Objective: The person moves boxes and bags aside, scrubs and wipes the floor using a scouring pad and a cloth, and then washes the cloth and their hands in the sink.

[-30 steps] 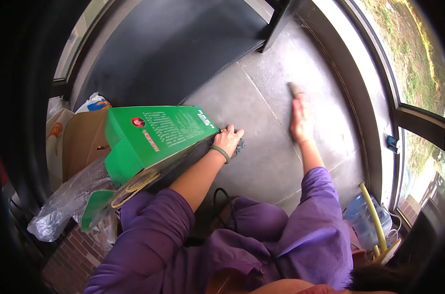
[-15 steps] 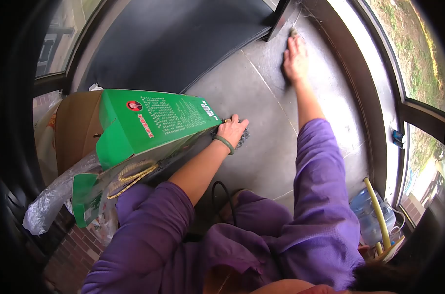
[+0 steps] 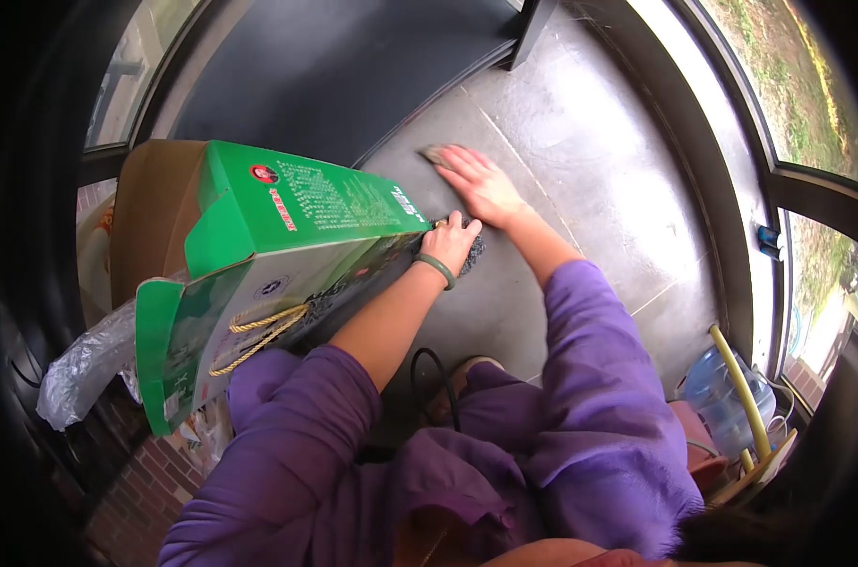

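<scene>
My left hand [image 3: 448, 248], with a green bangle at the wrist, is curled over a dark grey fuzzy wad [image 3: 472, 255] at the near right corner of a long green carton [image 3: 339, 203]. Whether its fingers also grip the carton's edge is hard to tell. Just beyond, my right hand [image 3: 481, 187] lies low over the grey tiled floor [image 3: 580, 123], palm down and fingers extended together. A small grey-brown pad [image 3: 435, 153] shows at its fingertips, mostly covered by the hand. Gold rope handles [image 3: 259, 338] hang on the carton's side.
A dark panel [image 3: 344, 71] stands at the far left. Behind the carton is a brown box [image 3: 155, 213], with a clear plastic bag [image 3: 89, 369] below. A blue water bottle [image 3: 722, 402] and a yellow tube [image 3: 741, 392] are at right, near the window frame [image 3: 816, 203].
My right hand has swept from the far floor by the panel's end back to the left, beside my left hand, with the pad. The carton has tilted slightly; my left hand stays almost in place.
</scene>
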The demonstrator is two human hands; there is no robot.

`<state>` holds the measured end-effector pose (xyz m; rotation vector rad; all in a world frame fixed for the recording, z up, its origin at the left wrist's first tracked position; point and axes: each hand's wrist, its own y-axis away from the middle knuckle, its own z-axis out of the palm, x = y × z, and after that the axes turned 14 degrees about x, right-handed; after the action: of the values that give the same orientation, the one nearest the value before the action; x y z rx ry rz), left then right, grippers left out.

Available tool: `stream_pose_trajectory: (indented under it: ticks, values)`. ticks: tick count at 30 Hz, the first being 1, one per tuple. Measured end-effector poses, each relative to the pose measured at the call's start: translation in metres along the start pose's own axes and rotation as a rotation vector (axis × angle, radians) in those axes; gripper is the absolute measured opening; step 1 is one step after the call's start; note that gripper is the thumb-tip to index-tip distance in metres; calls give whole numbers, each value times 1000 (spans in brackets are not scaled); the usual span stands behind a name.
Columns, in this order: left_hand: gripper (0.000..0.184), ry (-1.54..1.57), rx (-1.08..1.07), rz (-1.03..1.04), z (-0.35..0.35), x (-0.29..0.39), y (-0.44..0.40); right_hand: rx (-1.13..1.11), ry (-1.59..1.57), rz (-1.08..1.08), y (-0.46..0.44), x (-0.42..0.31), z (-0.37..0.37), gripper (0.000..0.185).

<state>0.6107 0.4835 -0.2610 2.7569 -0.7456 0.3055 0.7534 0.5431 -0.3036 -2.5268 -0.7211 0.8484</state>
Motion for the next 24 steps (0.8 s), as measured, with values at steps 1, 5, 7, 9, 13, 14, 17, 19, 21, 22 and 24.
stream_pose_trajectory:
  ticks: [1, 5, 7, 9, 13, 14, 17, 19, 21, 22, 24]
  values:
    - [21, 19, -10, -3, -4, 1, 0, 40, -22, 51, 20, 18, -13, 40]
    - [19, 47, -33, -22, -3, 1, -1, 301, 394, 290, 66, 94, -72, 40]
    - [18, 61, -14, -31, -6, 2, -2, 483, 515, 469, 54, 134, -72, 39]
    - [18, 58, -26, -27, -7, 3, -1, 582, 481, 602, 26, 169, -58, 41]
    - [23, 33, -93, -38, -6, 3, -3, 533, 364, 547, -27, 175, -2, 41]
    - [23, 32, -95, -38, -6, 2, -2, 438, 407, 549, -39, 153, 6, 41]
    - [18, 50, -32, -19, -5, 3, -3, 434, 479, 559, -50, 95, 14, 43]
    - [19, 34, -39, -32, -1, 0, -3, 321, 311, 465, -47, 59, 9, 45]
    - [20, 36, -31, -21, 2, 0, -1, 188, 136, 325, -30, 21, 12, 46]
    - [20, 24, -18, -15, 3, -2, -1, 137, 91, 235, -18, 9, 17, 46]
    - [20, 45, -33, -17, 1, 0, 2, 91, 70, 171, 3, -5, 9, 43]
